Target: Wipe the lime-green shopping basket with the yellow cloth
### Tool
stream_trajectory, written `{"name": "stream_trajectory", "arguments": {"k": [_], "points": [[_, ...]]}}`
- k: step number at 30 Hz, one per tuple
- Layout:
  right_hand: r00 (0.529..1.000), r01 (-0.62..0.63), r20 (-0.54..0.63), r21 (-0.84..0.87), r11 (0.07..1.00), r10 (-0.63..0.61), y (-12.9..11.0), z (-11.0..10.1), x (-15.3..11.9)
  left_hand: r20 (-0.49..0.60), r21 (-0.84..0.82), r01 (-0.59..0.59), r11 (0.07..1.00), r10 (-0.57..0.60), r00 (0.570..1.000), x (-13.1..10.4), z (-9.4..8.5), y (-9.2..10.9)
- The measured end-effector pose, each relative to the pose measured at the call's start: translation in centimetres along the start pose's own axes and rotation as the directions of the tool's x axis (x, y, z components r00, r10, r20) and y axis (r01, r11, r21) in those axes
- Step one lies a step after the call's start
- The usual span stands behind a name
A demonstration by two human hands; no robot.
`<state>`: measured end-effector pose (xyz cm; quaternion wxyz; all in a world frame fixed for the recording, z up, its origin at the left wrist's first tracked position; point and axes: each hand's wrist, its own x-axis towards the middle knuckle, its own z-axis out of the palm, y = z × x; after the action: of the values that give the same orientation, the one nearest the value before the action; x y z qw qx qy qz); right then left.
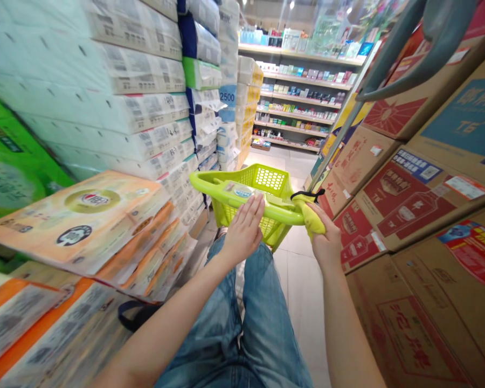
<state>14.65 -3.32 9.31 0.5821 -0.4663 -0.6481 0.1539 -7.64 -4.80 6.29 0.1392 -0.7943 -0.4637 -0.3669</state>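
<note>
A lime-green plastic shopping basket cart (270,178) stands in front of my knees, its curved handle towards me. My left hand (244,226) lies on the handle near its middle label, fingers stretched out and side by side, with nothing visible in it. At the handle's right end, my right hand (325,231) is wrapped round a yellow cloth (314,220) with a black edge. The cloth touches the handle. Part of the right hand's fingers is hidden behind the cloth.
Stacked paper packs (145,75) rise at the left, with orange packs (84,215) nearer me. Cardboard cartons (420,199) line the right side, below a grey handle (412,70) on a metal pole. Shelves of small goods (299,102) stand at the aisle's far end.
</note>
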Motion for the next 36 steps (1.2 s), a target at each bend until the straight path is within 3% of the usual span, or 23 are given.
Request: {"name": "stream_trajectory", "arguments": {"k": [5, 8, 13, 17, 20, 22, 25, 29, 32, 36], "points": [[0.972, 0.145, -0.135, -0.300, 0.943, -0.192, -1.6, 2.8, -4.6, -0.002, -0.007, 0.010, 1.000, -0.010, 1.000, -0.1, 0.0, 0.1], [0.964, 0.228, -0.018, -0.453, 0.862, -0.264, -3.0, 5.2, -6.0, 0.002, -0.004, 0.005, 1.000, -0.005, 1.000, 0.0, -0.1, 0.0], [0.960, 0.278, 0.134, -0.535, 0.797, -0.245, -4.8, 7.5, -4.1, 0.017, -0.008, -0.010, 1.000, 0.010, 1.000, 0.1, -0.3, -0.1], [0.941, 0.338, 0.209, -0.512, 0.790, -0.266, -4.6, 6.3, -4.6, 0.015, -0.007, -0.011, 1.000, 0.011, 1.000, 0.0, -0.3, -0.2], [0.949, 0.314, 0.150, -0.471, 0.825, -0.276, -3.3, 4.2, -6.1, 0.004, 0.001, -0.008, 1.000, 0.008, 1.000, -0.1, -0.1, -0.2], [0.970, 0.235, 0.031, -0.383, 0.893, -0.242, -2.2, 2.7, -6.3, 0.003, 0.004, -0.007, 1.000, 0.007, 1.000, -0.1, -0.1, -0.2], [0.994, 0.043, -0.097, -0.136, 0.990, -0.056, -0.3, 0.9, -4.4, 0.009, 0.014, -0.011, 1.000, 0.011, 1.000, 0.0, 0.0, -0.2], [0.988, -0.138, -0.064, 0.073, 0.988, 0.143, 0.9, 0.1, -1.2, 0.007, 0.016, -0.003, 1.000, 0.003, 1.000, 0.0, 0.0, -0.1], [0.988, -0.100, -0.120, -0.007, 0.995, 0.099, 0.0, 0.8, -1.8, 0.005, 0.012, -0.003, 1.000, 0.003, 1.000, -0.1, 0.0, -0.1], [0.980, 0.070, -0.158, -0.286, 0.956, -0.119, -2.2, 2.8, -5.0, 0.003, 0.015, -0.002, 1.000, 0.002, 1.000, -0.1, 0.1, -0.1]]}}
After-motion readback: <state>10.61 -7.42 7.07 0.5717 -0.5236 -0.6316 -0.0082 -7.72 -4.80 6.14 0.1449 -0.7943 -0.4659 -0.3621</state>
